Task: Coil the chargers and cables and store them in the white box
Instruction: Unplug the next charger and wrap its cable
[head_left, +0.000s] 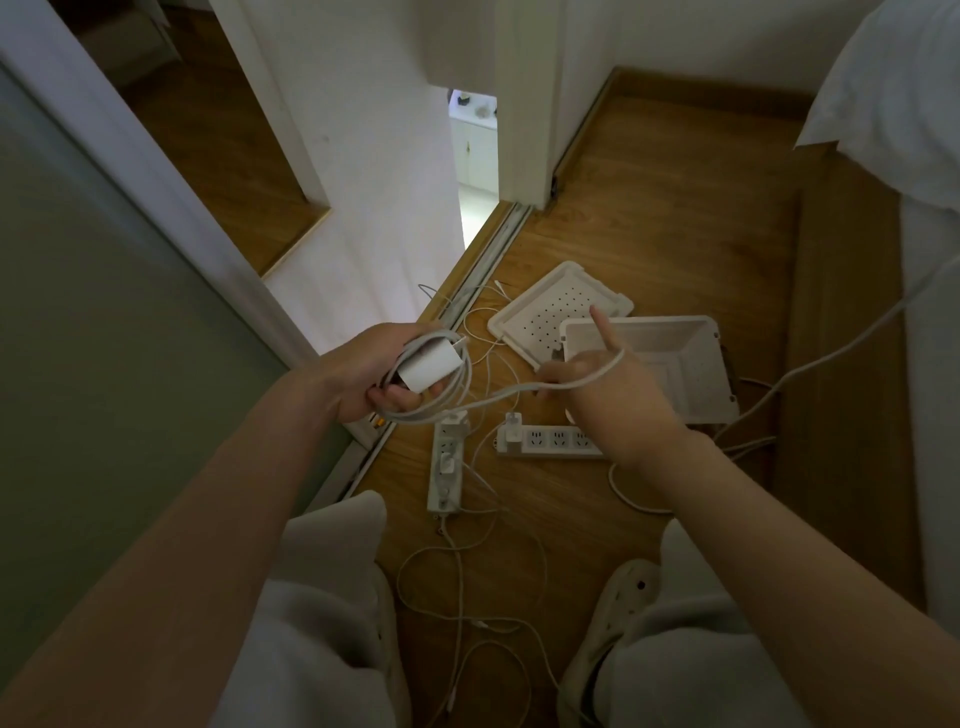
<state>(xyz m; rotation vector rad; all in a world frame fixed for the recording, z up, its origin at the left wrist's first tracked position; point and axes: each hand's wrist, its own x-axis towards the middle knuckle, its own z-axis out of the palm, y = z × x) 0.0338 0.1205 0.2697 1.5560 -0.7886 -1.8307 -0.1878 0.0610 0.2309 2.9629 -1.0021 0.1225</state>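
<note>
I note loose cables on the floor nearest me, short of the box. Power strips lie just before the box. Left of the box, my left hand grips a charger and its coiled cord. My right hand, over the box's near edge, pinches that cord, index finger raised. The lid lies just beyond the box.

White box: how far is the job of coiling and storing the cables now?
Done: the perforated white lid lies off the open white plastic box, which looks empty. In hand: the left hand grips a white square charger with several loops; the right hand holds its thick white cable. Left: finishing this coil, two white power strips and thin white cables on the wooden floor.
</note>
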